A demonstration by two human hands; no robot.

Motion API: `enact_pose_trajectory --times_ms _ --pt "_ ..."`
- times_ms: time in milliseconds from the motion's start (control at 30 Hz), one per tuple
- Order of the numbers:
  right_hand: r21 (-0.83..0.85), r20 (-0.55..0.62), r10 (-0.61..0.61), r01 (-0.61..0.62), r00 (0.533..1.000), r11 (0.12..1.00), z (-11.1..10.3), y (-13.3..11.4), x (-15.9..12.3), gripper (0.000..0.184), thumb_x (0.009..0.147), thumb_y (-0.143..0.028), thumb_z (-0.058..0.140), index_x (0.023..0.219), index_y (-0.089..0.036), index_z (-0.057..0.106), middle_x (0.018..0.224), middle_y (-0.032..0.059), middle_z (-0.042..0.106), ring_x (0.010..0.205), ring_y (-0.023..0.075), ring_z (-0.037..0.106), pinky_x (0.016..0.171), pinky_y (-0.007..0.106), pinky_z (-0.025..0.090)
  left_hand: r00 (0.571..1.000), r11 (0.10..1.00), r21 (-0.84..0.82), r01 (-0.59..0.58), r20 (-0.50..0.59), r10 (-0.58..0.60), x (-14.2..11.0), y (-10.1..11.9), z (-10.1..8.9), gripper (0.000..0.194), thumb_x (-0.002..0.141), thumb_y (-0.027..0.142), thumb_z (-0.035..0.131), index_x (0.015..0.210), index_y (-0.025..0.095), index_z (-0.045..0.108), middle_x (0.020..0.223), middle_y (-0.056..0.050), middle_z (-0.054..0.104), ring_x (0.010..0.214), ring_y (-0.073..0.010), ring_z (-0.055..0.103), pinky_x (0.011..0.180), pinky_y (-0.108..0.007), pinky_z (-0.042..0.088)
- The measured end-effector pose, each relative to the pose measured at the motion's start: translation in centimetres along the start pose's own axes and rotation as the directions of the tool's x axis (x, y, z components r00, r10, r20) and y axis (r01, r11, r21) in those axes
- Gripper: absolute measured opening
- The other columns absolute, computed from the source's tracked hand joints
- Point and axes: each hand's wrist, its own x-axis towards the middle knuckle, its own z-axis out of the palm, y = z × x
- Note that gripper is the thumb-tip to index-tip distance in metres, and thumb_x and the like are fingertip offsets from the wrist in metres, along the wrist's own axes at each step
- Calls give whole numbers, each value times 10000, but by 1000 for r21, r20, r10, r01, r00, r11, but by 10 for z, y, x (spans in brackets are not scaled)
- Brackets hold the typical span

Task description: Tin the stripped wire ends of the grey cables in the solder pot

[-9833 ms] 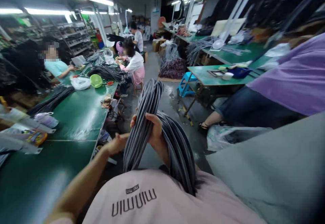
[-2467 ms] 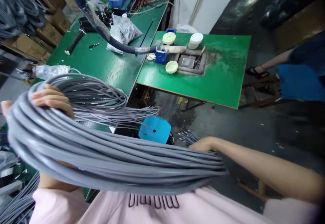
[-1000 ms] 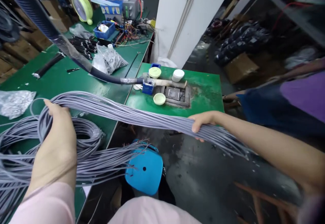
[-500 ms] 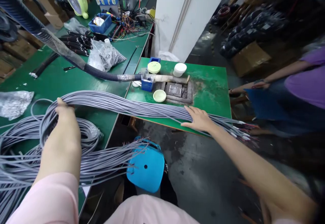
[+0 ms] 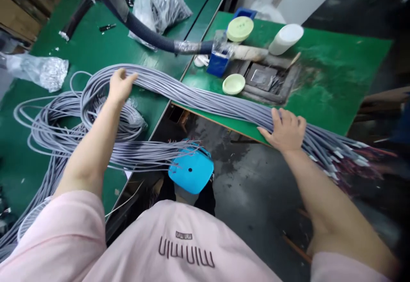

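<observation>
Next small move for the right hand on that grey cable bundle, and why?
Probably ease the bundle back with the right hand so the stripped ends rest on the green table. The grey cable bundle lies along the table's front edge, and those ends stick out past the table unsupported, while the left hand is on the bundle further back.

Matt plastic-sheathed cables [image 5: 205,98] on a glossy green workbench [image 5: 333,68].
</observation>
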Motion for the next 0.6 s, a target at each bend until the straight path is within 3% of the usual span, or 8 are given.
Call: enact_pose_trajectory --times_ms 67,100,200,233,300,367,467,600 --pt "21 -2 -5 5 1000 1000 1 -1 -2 737 921 -518 380 1481 -49 290 1455 289 364 1286 407 315 1016 566 180 947 958 88 -275 194 254 -57 3 20 562 839 457 624 1299 161 493 1346 -84 526 1293 -261 475 1076 -438 373" --pt "28 -5 -6 6 1000 1000 1 -2 -3 736 924 -518 374 1484 -49 283 1456 288 361 1287 408 309 1014 565 176 866 920 106 -378 392 311 -88 2 32 547 850 496 593 1300 194 516 1352 -72 538 1282 -266 491 1066 -427 388" --pt "22 -20 -1 2 1000 1000 1 -3 -4 733 930 -525 354 1494 -66 265 1463 273 356 1296 398 294 1018 547 175 509 748 205 -631 837 200 -164 -18 70 785 773 598 630 1392 148 457 1429 -167 486 1340 -313 431 1117 -424 329" --pt "9 -27 6 -6 1000 1000 2 -3 -4 740 925 -536 354 1493 -68 271 1459 272 362 1294 397 297 1019 546 175 489 668 310 -676 867 93 -180 -31 81 906 722 626 665 1425 114 412 1469 -217 423 1386 -355 357 1134 -459 285" --pt "-15 -37 5 -5 999 1000 3 -3 -5 754 917 -551 359 1490 -68 280 1451 270 370 1293 395 303 1024 545 179 556 489 535 -689 823 -118 -194 -57 98 1076 642 662 707 1467 76 340 1497 -283 339 1410 -438 262 1121 -550 222" --pt "-29 -58 -13 12 998 1000 4 -3 -6 750 917 -545 355 1490 -68 277 1447 264 374 1297 390 309 1035 547 187 630 364 693 -622 720 -291 -195 -81 109 1122 603 662 732 1480 97 322 1447 -309 398 1346 -480 340 1053 -582 267" --pt "-15 -96 -56 55 994 998 4 -1 -9 727 922 -494 352 1499 -67 238 1451 261 362 1302 392 318 1044 570 197 673 353 781 -515 624 -397 -192 -105 117 949 598 585 775 1385 139 486 1207 -279 623 1136 -428 559 946 -516 370" --pt "36 -127 -108 113 986 993 2 2 -14 737 902 -433 394 1507 -69 183 1454 286 335 1298 428 314 1014 637 214 713 396 837 -378 536 -452 -202 -114 125 647 636 542 768 1138 143 685 1084 -260 685 1109 -412 583 941 -523 351"
